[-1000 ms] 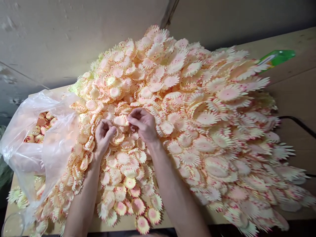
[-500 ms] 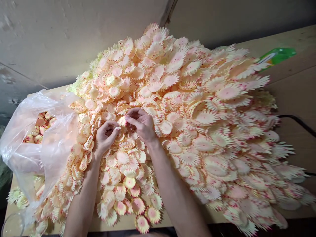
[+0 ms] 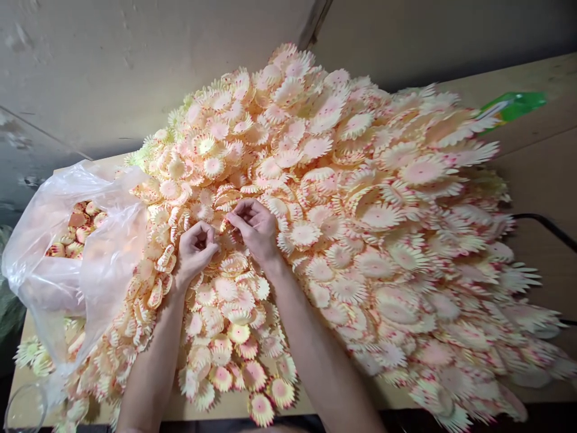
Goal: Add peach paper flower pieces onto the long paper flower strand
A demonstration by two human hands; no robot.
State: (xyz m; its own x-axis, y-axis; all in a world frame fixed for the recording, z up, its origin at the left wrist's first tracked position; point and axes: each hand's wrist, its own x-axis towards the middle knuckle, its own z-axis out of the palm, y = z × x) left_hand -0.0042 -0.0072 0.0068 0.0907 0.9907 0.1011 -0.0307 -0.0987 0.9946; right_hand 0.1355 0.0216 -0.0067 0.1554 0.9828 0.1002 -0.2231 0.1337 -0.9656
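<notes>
Above a heap of cream, pink-centred paper-like flower discs (image 3: 311, 233) with fringed, red-tipped edges, my two hands work close together. My left hand (image 3: 197, 248) is closed, its thumb and forefinger pressed together. Just right of it, my right hand (image 3: 256, 228) is pinched, fingertips pointing left. A small cream bit with a reddish edge (image 3: 223, 225) shows in the gap by the right fingertips; whether it is held or part of the heap is unclear. What the left fingers hold, if anything, is hidden.
At left lies a translucent plastic bag (image 3: 115, 258) with rolled cream-and-red pieces (image 3: 83, 228) showing through its opening. A green packet (image 3: 516, 107) sticks out at the back right. A black cable (image 3: 550, 225) runs along the right. The wall (image 3: 135, 72) stands behind the table (image 3: 541, 174).
The pale flower piece seen between my fingertips is now mostly out of sight. My left fingers have curled in closer; the right hand stays pinched. The whole view has shifted slightly.
</notes>
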